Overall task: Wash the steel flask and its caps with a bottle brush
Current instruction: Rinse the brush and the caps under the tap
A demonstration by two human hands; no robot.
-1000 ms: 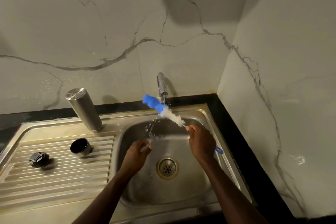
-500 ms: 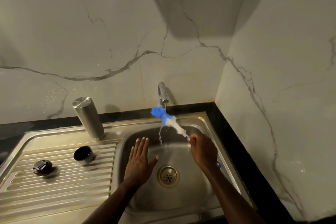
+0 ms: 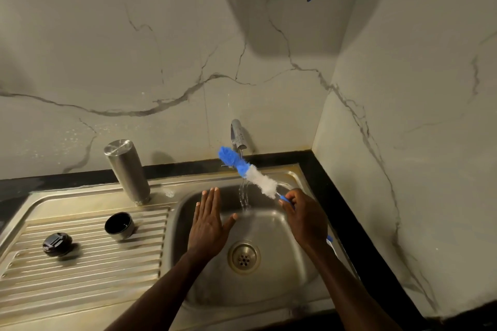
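Observation:
The steel flask [image 3: 128,171] stands upside down at the back of the draining board, left of the basin. A steel cup cap [image 3: 119,225] lies on its side on the ridges, and a black stopper cap [image 3: 57,244] sits further left. My right hand [image 3: 305,216] grips the blue handle of the bottle brush [image 3: 250,172], whose blue and white bristles point up-left under the running tap [image 3: 237,135]. Over the basin, my left hand [image 3: 210,223] is spread flat with straight fingers and holds nothing.
The steel sink basin [image 3: 282,266] has a drain [image 3: 244,257] at its middle, and water streams down between my hands. Marble walls close the back and the right side. A black counter strip [image 3: 347,223] runs along the right of the sink.
My left hand has uncurled from under the water and spread flat over the basin. The right hand keeps the brush under the tap. My view has tilted upward.

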